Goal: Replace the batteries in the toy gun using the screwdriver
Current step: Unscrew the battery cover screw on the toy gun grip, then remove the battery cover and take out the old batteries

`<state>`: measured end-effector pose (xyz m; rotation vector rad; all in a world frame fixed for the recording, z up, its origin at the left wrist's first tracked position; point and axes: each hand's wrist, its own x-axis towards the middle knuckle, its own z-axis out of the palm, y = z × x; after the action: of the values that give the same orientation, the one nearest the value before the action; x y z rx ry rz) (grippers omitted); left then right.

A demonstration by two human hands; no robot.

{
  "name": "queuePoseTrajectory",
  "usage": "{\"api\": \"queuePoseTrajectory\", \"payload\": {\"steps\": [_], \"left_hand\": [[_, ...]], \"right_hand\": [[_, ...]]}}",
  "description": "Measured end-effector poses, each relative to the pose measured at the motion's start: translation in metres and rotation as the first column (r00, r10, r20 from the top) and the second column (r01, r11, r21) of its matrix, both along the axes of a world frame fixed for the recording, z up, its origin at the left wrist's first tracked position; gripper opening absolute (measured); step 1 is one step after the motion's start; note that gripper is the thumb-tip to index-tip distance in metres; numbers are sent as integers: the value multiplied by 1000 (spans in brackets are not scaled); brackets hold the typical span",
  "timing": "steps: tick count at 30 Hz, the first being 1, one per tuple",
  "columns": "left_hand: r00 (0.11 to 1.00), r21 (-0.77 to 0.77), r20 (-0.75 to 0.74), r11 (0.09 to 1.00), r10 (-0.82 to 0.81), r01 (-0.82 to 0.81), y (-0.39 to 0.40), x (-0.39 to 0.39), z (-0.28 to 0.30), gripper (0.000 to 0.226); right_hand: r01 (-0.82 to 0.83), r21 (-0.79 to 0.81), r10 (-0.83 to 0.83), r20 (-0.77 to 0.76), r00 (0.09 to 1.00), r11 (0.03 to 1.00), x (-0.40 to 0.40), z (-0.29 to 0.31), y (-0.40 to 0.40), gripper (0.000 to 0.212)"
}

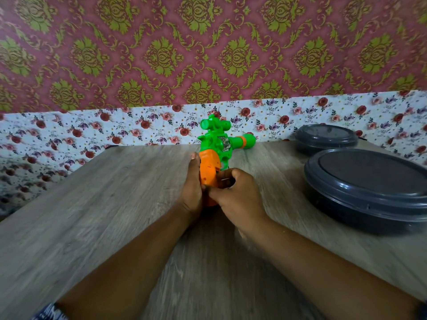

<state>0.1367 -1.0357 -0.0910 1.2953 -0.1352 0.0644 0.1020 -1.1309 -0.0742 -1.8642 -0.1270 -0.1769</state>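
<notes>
You are holding the toy gun (217, 151) upright near the middle of the wooden table (97, 204), with its green barrel pointing to the right and its green scope on top. Your left hand (193, 190) is lying flat against the left side of the orange grip, fingers straight and reaching up along it. Your right hand (235, 192) is curling its fingers round the right side of the grip, with the thumb pressing across toward the left hand near the base of the grip; a small dark part is showing between those curled fingers, too blurred to identify. On the right of the table two dark grey lidded containers are sitting, the nearer one (369, 188) large and the farther one (325, 137) close to the floral wall covering (69, 135).
</notes>
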Motion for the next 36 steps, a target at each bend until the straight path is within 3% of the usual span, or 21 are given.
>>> {"api": "queuePoseTrajectory", "payload": {"steps": [7, 13, 17, 21, 29, 36], "left_hand": [[999, 19, -14, 999, -47, 48, -1, -5, 4, 63], [998, 12, -61, 1000, 16, -16, 1, -5, 3, 84], [992, 49, -92, 995, 91, -87, 1, -1, 2, 69], [991, 59, -100, 995, 86, -81, 0, -2, 2, 73], [992, 17, -109, 998, 61, -60, -1, -3, 3, 73], [991, -49, -122, 997, 53, -59, 2, -4, 3, 71]], "right_hand": [[6, 34, -6, 0, 1000, 999, 3, 2, -4, 37], [9, -190, 26, 182, 983, 982, 6, 13, -38, 39], [107, -472, -22, 183, 983, 875, 25, 16, -74, 43], [39, -624, 13, 79, 997, 780, 35, 6, -89, 51], [25, -687, 63, 102, 993, 726, 39, 1, -92, 49], [41, -805, 123, 141, 982, 592, 37, 2, -91, 41]]}}
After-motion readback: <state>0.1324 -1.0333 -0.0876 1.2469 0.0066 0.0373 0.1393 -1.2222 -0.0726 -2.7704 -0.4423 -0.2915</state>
